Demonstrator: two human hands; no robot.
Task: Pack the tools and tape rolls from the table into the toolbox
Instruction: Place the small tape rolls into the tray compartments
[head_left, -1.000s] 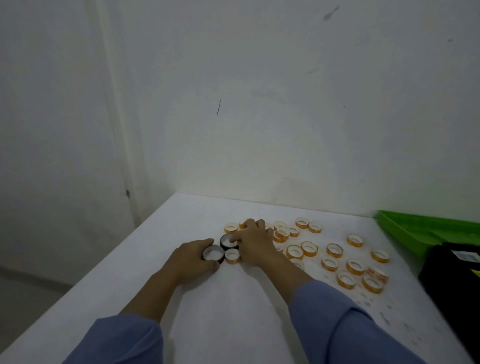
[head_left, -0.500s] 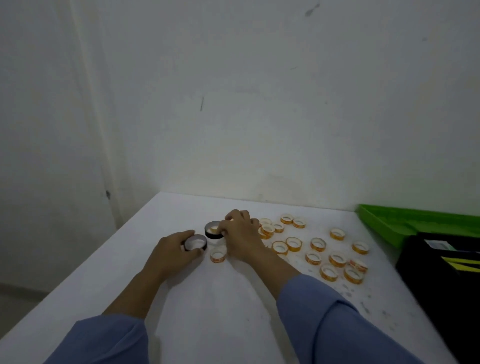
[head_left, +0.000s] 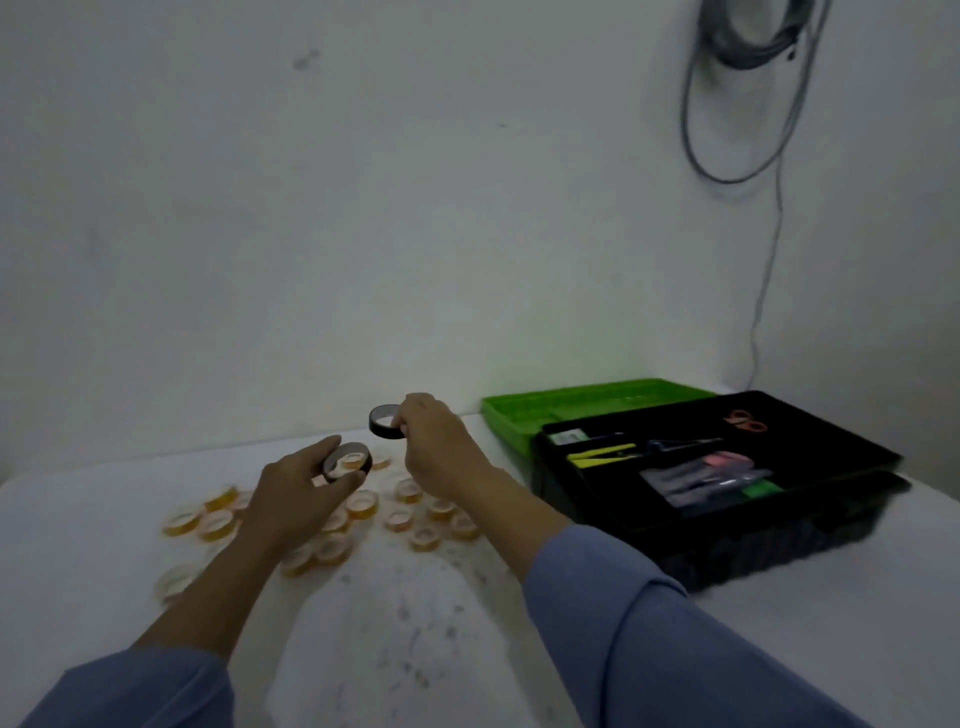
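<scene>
1. A black tape roll (head_left: 367, 462) is held off the table, pinched between the thumb and fingers (head_left: 324, 448) of the left hand (head_left: 298, 493), and is tilted with its opening toward the camera.
2. A second black tape roll (head_left: 380, 431) is gripped at the curled fingertips of the right hand (head_left: 434, 447), just beyond and to the right of the left fingers.
3. Small orange tape rolls (head_left: 362, 504) are scattered flat on the white table (head_left: 389, 623), beneath and around both sets of fingers.
4. The open black toolbox (head_left: 753, 540) is set well to the right of the right fingers; orange-handled scissors (head_left: 746, 421) and a yellow-handled tool (head_left: 597, 454) are seen lying inside.
5. A green tray (head_left: 524, 415) is placed just behind the toolbox, to the right of the right fingertips.
6. A grey cable (head_left: 779, 208) is hung on the wall, far above and to the right of both hands.
</scene>
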